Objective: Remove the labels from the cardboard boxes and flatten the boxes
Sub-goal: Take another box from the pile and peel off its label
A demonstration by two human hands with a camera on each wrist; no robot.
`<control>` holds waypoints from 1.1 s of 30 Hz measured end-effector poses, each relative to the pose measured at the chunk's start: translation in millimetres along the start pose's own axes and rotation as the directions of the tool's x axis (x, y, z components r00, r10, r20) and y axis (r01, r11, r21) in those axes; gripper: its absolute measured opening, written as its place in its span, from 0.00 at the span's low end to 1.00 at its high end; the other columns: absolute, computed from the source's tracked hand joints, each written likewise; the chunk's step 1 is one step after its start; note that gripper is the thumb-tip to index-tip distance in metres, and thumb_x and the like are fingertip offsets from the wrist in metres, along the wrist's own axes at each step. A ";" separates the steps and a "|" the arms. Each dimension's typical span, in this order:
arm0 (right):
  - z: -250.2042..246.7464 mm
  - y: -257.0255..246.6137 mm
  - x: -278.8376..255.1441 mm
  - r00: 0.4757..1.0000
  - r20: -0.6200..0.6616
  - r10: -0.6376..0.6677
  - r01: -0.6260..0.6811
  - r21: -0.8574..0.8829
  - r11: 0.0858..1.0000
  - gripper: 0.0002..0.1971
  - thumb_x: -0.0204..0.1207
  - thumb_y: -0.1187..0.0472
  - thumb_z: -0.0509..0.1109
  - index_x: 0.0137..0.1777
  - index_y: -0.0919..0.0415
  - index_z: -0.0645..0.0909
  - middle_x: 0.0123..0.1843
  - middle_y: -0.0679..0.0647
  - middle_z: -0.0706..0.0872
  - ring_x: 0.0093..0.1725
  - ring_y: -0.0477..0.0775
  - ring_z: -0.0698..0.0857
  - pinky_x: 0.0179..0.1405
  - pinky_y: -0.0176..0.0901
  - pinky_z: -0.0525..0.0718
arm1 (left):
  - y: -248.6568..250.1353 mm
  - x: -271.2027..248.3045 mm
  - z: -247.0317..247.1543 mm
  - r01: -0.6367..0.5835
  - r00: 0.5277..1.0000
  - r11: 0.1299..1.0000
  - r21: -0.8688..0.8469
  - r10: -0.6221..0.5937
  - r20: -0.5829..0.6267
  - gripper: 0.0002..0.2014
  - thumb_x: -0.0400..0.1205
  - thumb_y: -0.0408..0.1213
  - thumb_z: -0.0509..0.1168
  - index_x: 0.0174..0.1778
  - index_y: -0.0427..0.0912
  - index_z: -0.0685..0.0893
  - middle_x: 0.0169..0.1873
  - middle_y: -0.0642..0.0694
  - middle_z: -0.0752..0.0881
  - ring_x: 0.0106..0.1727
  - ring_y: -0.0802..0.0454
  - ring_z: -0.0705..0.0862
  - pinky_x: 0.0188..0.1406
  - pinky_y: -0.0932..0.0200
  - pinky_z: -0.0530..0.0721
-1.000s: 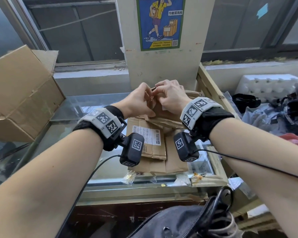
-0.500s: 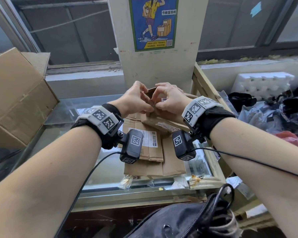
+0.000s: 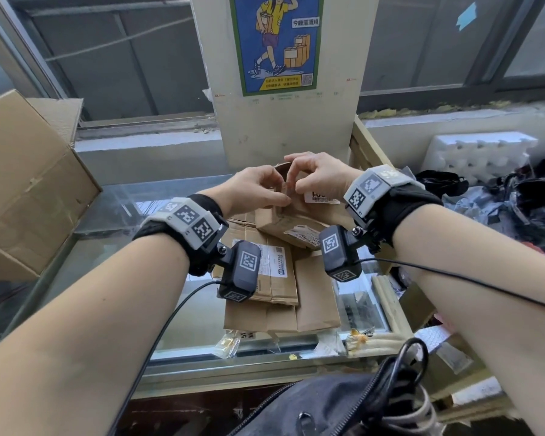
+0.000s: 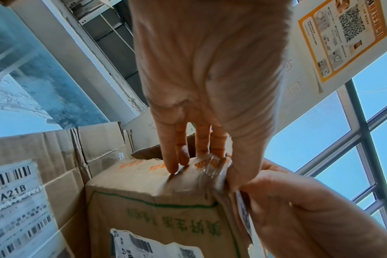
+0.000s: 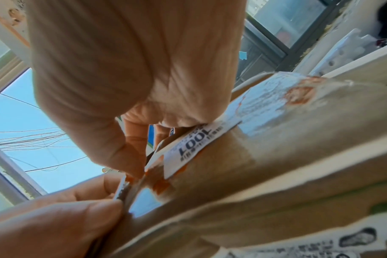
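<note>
Both hands are meeting at the top edge of a small cardboard box point(image 3: 283, 220), which is sitting tilted on a pile of flattened boxes point(image 3: 299, 297) on the glass counter point(image 3: 114, 215). The left hand point(image 3: 258, 191) is curling round the box's upper corner, its fingertips point(image 4: 172, 167) lying on the clear tape point(image 4: 201, 174) that wraps over that edge while the thumb is pressing the same strip from the side. The right hand point(image 3: 320, 179) is pinching at the same spot — thumb and forefinger closed on a lifted bit of tape or paper, though the right wrist view is too blurred to say which. A white label point(image 3: 321, 196) with a barcode is sticking to the box top just under the right hand, and a torn label point(image 3: 304, 236) is showing on the near side. A bigger open box point(image 3: 29, 184) is standing at the left of the counter, well apart from the hands.
</note>
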State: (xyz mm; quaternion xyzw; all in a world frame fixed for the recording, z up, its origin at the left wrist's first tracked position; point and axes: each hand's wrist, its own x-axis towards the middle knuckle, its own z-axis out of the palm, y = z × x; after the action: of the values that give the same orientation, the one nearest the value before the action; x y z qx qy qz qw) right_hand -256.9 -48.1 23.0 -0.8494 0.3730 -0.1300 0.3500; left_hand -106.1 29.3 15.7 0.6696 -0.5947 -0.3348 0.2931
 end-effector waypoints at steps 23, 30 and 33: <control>-34.1 -3.1 -4.6 0.990 0.130 0.062 -0.076 0.110 0.991 0.08 0.69 0.67 0.77 0.35 0.57 0.82 0.63 0.58 0.82 0.57 0.55 0.83 0.63 0.53 0.81 | 12.0 5.0 -6.4 -0.011 1.000 0.997 -0.075 0.013 0.023 0.05 0.75 0.45 0.75 0.41 0.50 0.89 0.44 0.48 0.89 0.47 0.55 0.84 0.54 0.58 0.83; -43.3 -24.9 -5.3 0.998 0.057 -0.007 0.002 0.088 0.996 0.08 0.68 0.67 0.78 0.34 0.57 0.82 0.64 0.56 0.83 0.59 0.56 0.84 0.56 0.41 0.83 | 29.0 4.0 -23.9 -0.056 0.995 0.994 -0.090 0.048 -0.083 0.04 0.72 0.41 0.78 0.40 0.48 0.90 0.39 0.52 0.89 0.41 0.60 0.83 0.48 0.68 0.82; -26.5 -17.9 -8.0 0.999 0.036 -0.007 0.003 0.104 0.995 0.09 0.65 0.68 0.80 0.32 0.57 0.84 0.66 0.52 0.81 0.62 0.52 0.82 0.58 0.39 0.81 | 22.1 0.7 -20.9 -0.006 1.000 1.000 -0.004 0.006 -0.011 0.06 0.73 0.43 0.77 0.43 0.49 0.91 0.40 0.52 0.89 0.43 0.60 0.83 0.48 0.68 0.82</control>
State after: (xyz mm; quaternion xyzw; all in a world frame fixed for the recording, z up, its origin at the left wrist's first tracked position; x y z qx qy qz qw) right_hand -265.4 -46.9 54.8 -0.8332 0.3573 -0.1344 0.4001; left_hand -102.7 25.8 45.7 0.6691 -0.5943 -0.3315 0.2987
